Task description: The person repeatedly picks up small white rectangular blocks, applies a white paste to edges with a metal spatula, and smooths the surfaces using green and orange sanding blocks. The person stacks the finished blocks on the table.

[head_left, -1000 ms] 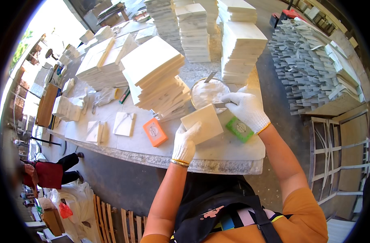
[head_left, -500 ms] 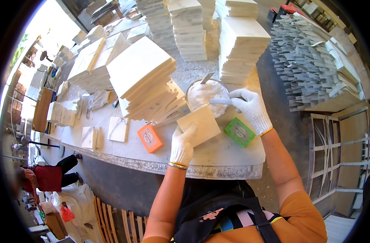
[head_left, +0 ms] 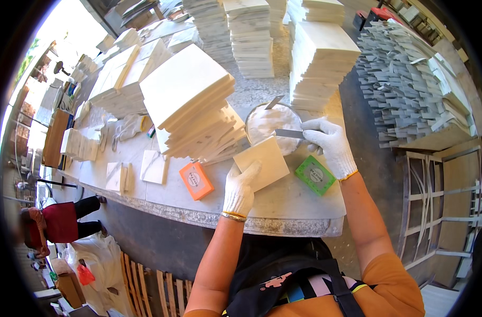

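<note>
My left hand (head_left: 242, 186), in a white knit glove, grips a cream square stone tile (head_left: 267, 161) by its near left corner, thumb on top. Gloved in the same way, my right hand (head_left: 328, 143) pinches a flat metal scraper blade (head_left: 289, 133). The blade lies level over a round bowl (head_left: 248, 127) of white paste (head_left: 270, 120), just beyond the tile. A second metal blade (head_left: 274, 102) stands tilted in the paste at the far rim. Below my right hand lies a green block (head_left: 315, 175); an orange block (head_left: 196, 180) sits left of the tile.
A tall tile stack (head_left: 188, 90) rises left of the bowl, another stack (head_left: 323, 63) behind it. Loose marbled tiles (head_left: 154, 167) and crumpled gloves (head_left: 129, 128) lie at left on the stone table (head_left: 241, 224). Grey strips (head_left: 389, 84) are piled at right. A person (head_left: 61, 222) stands far left.
The blade in my right hand has tilted, its face turning from bright to dark. The view has shifted slightly; my left hand keeps its hold on the tile.
</note>
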{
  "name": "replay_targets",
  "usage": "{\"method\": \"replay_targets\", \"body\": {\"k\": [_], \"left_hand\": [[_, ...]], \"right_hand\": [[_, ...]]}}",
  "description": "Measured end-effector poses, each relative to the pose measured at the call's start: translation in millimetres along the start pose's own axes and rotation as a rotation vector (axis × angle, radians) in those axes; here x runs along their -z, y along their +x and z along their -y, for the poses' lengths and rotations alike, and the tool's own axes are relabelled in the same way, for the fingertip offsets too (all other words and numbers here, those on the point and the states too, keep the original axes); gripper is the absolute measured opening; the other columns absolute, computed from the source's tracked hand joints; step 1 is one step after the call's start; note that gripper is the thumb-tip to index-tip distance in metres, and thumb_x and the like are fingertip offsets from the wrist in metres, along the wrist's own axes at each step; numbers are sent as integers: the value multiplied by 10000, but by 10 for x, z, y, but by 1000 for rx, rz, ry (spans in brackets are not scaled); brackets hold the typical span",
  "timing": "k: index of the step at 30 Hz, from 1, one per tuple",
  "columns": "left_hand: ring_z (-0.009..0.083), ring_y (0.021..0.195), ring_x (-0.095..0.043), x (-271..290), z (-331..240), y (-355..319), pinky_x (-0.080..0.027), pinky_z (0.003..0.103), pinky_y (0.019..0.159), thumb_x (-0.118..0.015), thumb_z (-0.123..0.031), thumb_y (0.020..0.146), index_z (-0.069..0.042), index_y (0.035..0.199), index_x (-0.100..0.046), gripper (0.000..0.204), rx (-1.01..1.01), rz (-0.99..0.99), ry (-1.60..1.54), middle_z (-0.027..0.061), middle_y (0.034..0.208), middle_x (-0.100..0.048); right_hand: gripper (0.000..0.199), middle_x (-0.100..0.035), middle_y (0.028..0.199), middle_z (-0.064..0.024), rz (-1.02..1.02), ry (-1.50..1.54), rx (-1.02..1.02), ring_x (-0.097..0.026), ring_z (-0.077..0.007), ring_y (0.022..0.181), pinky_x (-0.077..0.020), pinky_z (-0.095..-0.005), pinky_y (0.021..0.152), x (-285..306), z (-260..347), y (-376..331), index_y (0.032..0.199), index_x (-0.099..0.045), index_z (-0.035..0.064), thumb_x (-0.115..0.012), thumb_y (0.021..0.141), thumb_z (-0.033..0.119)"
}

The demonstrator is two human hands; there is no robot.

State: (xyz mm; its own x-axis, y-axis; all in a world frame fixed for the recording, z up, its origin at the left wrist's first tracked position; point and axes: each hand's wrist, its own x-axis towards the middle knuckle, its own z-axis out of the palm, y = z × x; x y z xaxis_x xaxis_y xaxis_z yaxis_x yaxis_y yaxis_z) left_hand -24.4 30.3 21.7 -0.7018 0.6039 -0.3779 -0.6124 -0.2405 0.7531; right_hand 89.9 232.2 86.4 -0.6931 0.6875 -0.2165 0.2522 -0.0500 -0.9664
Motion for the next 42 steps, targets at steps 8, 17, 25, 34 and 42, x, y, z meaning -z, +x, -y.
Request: {"method": "replay_targets", "body": {"k": [8,17,25,34,42], "left_hand": [[181,1062,-630,7,6,-1,-515,337,935,-672,-29,913,29,1292,-562,398,1,5,21,86,1188,-652],[167,1024,-635,17,22,11,-523,321,902,-698,-40,897,31,1292,-579,419,-15,1,-14,85,1159,-666],[172,1020,-635,39,25,22,-521,323,901,-688,-37,904,30,1286,-575,404,-10,0,-40,86,1161,-664],[174,1050,-618,79,35,43,-506,331,923,-682,-41,907,28,1293,-565,409,3,14,-73,85,1177,-654],[180,1059,-617,86,19,48,-508,340,922,-683,-44,906,24,1300,-559,419,14,28,-103,81,1195,-646]], "right_hand": [[210,-673,837,-15,-8,17,53,-577,-57,654,-403,-207,573,-1,82,-109,1062,-720,30,-642,899,137],[215,-686,842,-10,-21,-41,120,-601,-54,680,-415,-199,595,-50,101,-160,1076,-721,30,-656,907,145],[196,-694,881,-14,-40,-102,196,-608,-67,770,-500,-227,689,-96,123,-200,1093,-733,6,-659,918,54],[185,-736,936,-102,-137,-341,432,-671,-131,807,-522,-262,747,-110,41,-187,1051,-744,21,-682,879,50],[193,-714,890,-70,-112,-265,281,-633,-104,759,-504,-255,694,-116,-95,-38,1062,-735,9,-662,899,84]]}}
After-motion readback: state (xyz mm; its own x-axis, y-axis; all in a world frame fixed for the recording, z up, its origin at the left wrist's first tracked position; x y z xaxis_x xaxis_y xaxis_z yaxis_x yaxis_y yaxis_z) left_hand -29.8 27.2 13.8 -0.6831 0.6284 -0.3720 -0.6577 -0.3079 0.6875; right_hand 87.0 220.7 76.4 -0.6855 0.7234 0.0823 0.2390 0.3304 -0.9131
